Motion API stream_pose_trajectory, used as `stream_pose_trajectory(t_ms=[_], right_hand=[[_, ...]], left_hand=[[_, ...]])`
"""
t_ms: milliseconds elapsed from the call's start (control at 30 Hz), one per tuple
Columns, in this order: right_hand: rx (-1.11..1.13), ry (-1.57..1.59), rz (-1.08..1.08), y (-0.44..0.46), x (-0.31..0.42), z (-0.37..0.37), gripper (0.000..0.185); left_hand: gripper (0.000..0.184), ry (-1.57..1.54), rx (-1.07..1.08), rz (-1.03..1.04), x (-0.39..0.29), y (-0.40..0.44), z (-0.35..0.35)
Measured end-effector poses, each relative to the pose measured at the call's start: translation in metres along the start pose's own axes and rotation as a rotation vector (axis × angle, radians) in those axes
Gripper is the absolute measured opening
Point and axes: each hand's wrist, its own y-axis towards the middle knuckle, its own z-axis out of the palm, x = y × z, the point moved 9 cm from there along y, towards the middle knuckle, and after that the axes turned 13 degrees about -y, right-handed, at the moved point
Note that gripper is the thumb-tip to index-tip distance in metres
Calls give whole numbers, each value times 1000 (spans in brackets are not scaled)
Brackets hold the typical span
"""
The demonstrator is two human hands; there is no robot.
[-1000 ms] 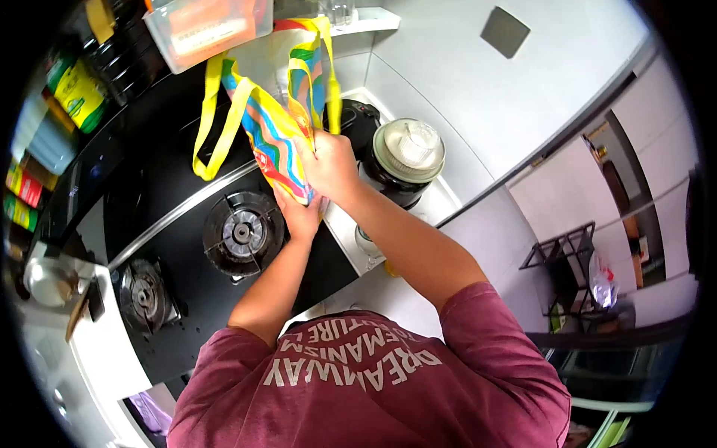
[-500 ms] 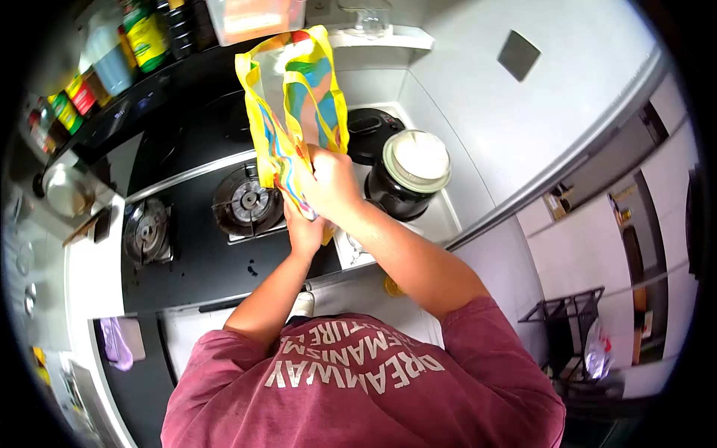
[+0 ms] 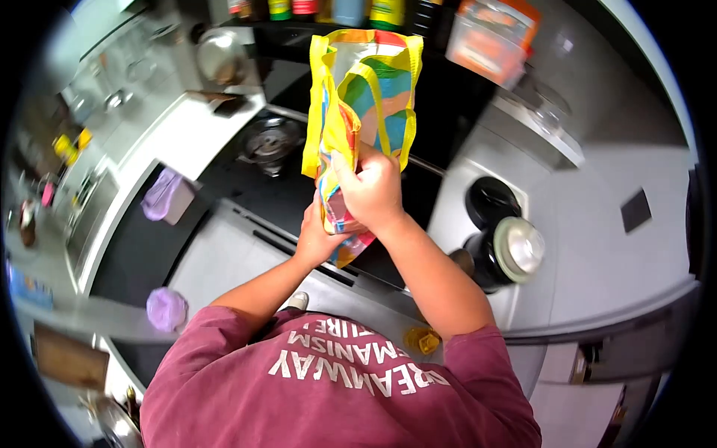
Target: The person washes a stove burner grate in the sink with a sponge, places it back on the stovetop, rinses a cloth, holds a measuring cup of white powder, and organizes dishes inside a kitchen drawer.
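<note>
A colourful bag [image 3: 394,97] with yellow straps and wavy stripes is held up in front of my body, over the stove. Its top is open and shows a pale lining. My right hand [image 3: 371,187] grips the near side of the bag, with the thumb on top. Lower and to the left, my left hand [image 3: 320,233] is wrapped round the bag's lower part, its fingers partly hidden behind the fabric. Part of the bag hangs below both hands.
Behind the bag lies a black stove with a burner [image 3: 270,142]. Bottles [image 3: 386,13] and a clear container [image 3: 493,41] stand at the back. To the right is a black pot [image 3: 485,261] with a pale lid. A lilac-lined bin [image 3: 166,309] is at the lower left.
The view has swung left, bringing the sink side into sight. Both hands keep hold of the bag, which now stands more upright, away from the pot and nearer the middle.
</note>
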Motion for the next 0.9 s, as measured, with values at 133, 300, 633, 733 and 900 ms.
stream_pose_trajectory(t_ms=[133,300,633,733,900], right_hand=[[121,180,-29,16,37,70,16],[260,273,-103,30,80,172,16],[571,269,-113,38,139,428,21],[617,297,-114,41,161,468,24],[659,262,-215,17,155,528,29]], left_hand=[[113,57,-198,-47,17,-13,-84],[122,138,-365,-111,59,-29,-185],[125,-246,-391,-231,198,-42,-365],[126,-162,-539,-213,225,-49,-421],[122,28,-746,-222,264,-44,-502]])
